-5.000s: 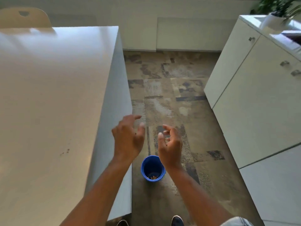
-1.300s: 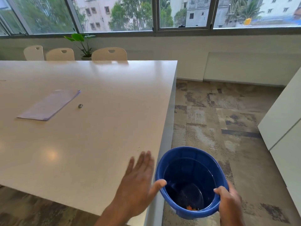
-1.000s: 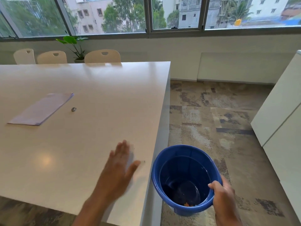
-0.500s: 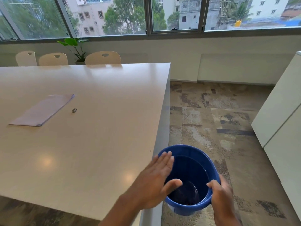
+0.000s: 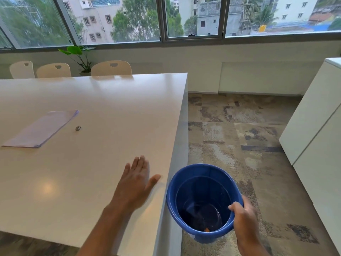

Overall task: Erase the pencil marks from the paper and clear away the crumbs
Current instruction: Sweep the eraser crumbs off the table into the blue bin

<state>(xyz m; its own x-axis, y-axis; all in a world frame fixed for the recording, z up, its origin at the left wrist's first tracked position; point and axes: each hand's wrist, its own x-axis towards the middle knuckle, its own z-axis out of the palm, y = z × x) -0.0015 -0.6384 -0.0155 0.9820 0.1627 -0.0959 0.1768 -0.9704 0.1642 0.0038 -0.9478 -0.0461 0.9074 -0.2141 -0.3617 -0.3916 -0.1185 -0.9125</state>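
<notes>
Head view, live: picks up the left hand [image 5: 135, 183] spread flat, palm down, fingers straight and close together, thumb angled out, holding nothing. Places it low over the white table [image 5: 92, 172], just short of the table's right edge; slightly blurred, so cannot tell whether the palm touches the top. Catches the right hand [image 5: 243, 218] clamped on the rim of the blue bucket [image 5: 201, 169], one digit hooked over the rim to the inside, the rest hidden behind the outer wall. Finds the bucket just right of the left hand, off the table, beside its edge and lower, mouth tipped toward the camera. Spots one small orange scrap [image 5: 207, 229] at the dark bottom; makes out nothing more in there. Loses both forearms at the bottom of the frame.

Well ahead and left of the left hand: shows the paper [image 5: 40, 130], pale, lying flat on the table, possibly more than one sheet; marks on it too faint to read. Just right of the paper, apart from it, shows a small grey lump [image 5: 78, 128], too small to identify. Cannot make out crumbs on the tabletop near the left hand.
</notes>
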